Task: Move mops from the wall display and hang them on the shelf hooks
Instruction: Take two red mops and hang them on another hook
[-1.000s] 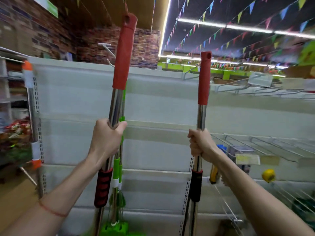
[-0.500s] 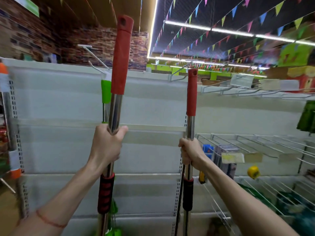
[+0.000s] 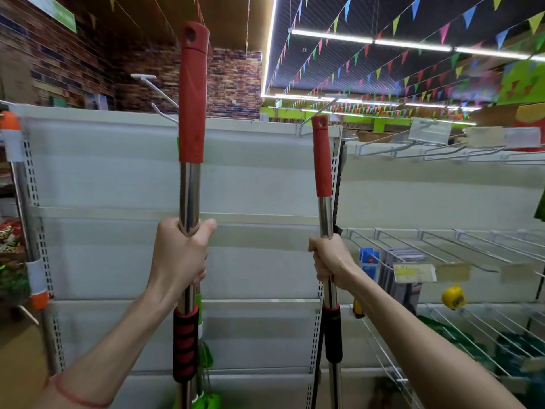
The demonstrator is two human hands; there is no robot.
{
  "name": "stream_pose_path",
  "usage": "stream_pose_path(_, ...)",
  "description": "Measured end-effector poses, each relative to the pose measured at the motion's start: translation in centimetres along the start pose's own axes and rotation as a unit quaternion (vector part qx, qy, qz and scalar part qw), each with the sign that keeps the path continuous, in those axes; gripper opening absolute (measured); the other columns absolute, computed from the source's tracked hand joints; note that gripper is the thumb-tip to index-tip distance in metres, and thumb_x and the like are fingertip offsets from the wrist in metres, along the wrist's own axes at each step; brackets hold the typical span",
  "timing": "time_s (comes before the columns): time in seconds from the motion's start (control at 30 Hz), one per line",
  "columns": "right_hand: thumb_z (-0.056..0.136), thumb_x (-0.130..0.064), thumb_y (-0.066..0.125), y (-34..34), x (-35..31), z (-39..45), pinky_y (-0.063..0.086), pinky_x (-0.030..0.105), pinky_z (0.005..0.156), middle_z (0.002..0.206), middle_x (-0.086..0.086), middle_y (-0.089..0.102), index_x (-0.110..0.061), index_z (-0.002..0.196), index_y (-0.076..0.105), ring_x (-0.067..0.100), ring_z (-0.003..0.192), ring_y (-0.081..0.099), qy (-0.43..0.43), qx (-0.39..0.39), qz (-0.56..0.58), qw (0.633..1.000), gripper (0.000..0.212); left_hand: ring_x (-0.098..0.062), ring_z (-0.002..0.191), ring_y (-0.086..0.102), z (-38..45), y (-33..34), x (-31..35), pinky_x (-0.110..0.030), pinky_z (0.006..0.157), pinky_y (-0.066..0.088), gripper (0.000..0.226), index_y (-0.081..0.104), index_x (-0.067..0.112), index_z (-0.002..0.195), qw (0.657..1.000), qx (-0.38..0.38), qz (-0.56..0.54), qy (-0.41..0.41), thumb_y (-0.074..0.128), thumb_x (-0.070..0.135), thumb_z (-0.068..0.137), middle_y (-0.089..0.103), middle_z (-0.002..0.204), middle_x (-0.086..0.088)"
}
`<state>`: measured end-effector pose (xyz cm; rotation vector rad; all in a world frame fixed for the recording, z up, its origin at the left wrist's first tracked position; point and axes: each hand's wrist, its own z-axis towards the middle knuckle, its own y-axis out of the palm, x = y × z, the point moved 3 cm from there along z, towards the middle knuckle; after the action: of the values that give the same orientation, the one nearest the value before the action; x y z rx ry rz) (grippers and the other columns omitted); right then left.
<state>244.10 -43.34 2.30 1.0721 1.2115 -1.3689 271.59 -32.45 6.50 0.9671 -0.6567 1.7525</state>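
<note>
I hold two upright mops with steel poles and red top grips. My left hand (image 3: 180, 255) is wrapped around the pole of the left mop (image 3: 191, 93), whose red tip with a hanging hole stands above the shelf top. My right hand (image 3: 330, 262) grips the right mop (image 3: 322, 160), which is lower, its tip just beside a wire hook (image 3: 315, 115) at the shelf's top edge. A white hook (image 3: 153, 87) sticks out behind the left mop. A green mop (image 3: 203, 352) hangs behind the left pole, mostly hidden. Both mop heads are out of view.
A white shelf back panel (image 3: 118, 178) fills the middle. An orange-and-white mop handle (image 3: 11, 137) hangs at the left upright. Wire hooks (image 3: 442, 243) with a yellow tape measure (image 3: 453, 299) and packaged goods run along the right. Price tag holders (image 3: 430, 131) sit at top right.
The view has shifted left and closer to the shelf. The right mop has dropped lower against the shelf top. The green mop's handle is now hidden behind the left pole.
</note>
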Motion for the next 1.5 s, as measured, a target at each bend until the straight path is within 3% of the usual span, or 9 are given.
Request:
stream_pose_path(0.23, 0.091, -0.005, 0.050, -0.1, 0.1, -0.5, 0.026, 0.024, 0.044, 0.047, -0.002, 0.033, -0.021, 0.061, 0.037, 0.014, 0.037, 0.026, -0.011, 0.018, 0.001, 1.000, 0.036, -0.018, 0.033, 0.025, 0.2, -0.4, -0.1, -0.023, 0.039, 0.028, 0.052, 0.029, 0.020, 0.062, 1.000, 0.001, 0.005, -0.009, 0.062, 0.012, 0.101, 0.026, 0.044, 0.001)
stream_pose_path(0.53, 0.090, -0.003, 0.049, -0.3, -0.1, -0.7, 0.026, 0.023, 0.042, 0.047, -0.001, 0.031, -0.022, 0.058, 0.034, 0.015, 0.038, 0.025, -0.008, 0.035, 0.008, 0.999, 0.040, -0.019, 0.030, 0.025, -0.4, -1.5, 0.7, -0.022, 0.037, 0.029, 0.048, 0.031, 0.017, 0.064, 1.000, 0.000, 0.021, 0.001, 0.062, 0.012, 0.101, 0.027, 0.049, -0.005)
stream_pose_path(0.8, 0.084, -0.003, 0.049, 0.4, 0.5, 1.2, 0.022, 0.028, 0.047, 0.051, 0.000, 0.027, -0.024, 0.061, 0.031, 0.015, 0.043, 0.021, 0.010, 0.037, 0.019, 0.999, 0.036, -0.016, 0.031, 0.022, -1.4, -3.5, 1.8, -0.020, 0.037, 0.026, 0.051, 0.028, 0.020, 0.062, 1.000, -0.004, 0.023, -0.003, 0.060, 0.007, 0.100, 0.024, 0.051, -0.003)
stream_pose_path(1.07, 0.084, 0.000, 0.049, 1.4, 1.2, 3.9, 0.020, 0.026, 0.046, 0.049, 0.000, 0.026, -0.025, 0.061, 0.030, 0.014, 0.039, 0.020, 0.031, 0.045, 0.026, 0.998, 0.038, -0.015, 0.029, 0.024, -2.4, -5.1, 2.5, -0.020, 0.038, 0.026, 0.052, 0.031, 0.021, 0.058, 0.999, -0.021, 0.019, -0.023, 0.057, 0.005, 0.101, 0.028, 0.042, 0.002)
stream_pose_path(1.5, 0.090, -0.002, 0.050, 2.7, 1.6, 9.7, 0.026, 0.025, 0.042, 0.047, -0.002, 0.033, -0.019, 0.067, 0.044, 0.014, 0.035, 0.026, 0.014, 0.056, 0.013, 0.998, 0.029, -0.014, 0.029, 0.021, -3.0, -6.3, 2.0, -0.019, 0.041, 0.025, 0.053, 0.029, 0.023, 0.059, 0.998, 0.001, 0.036, -0.060, 0.059, 0.009, 0.101, 0.025, 0.041, 0.005)
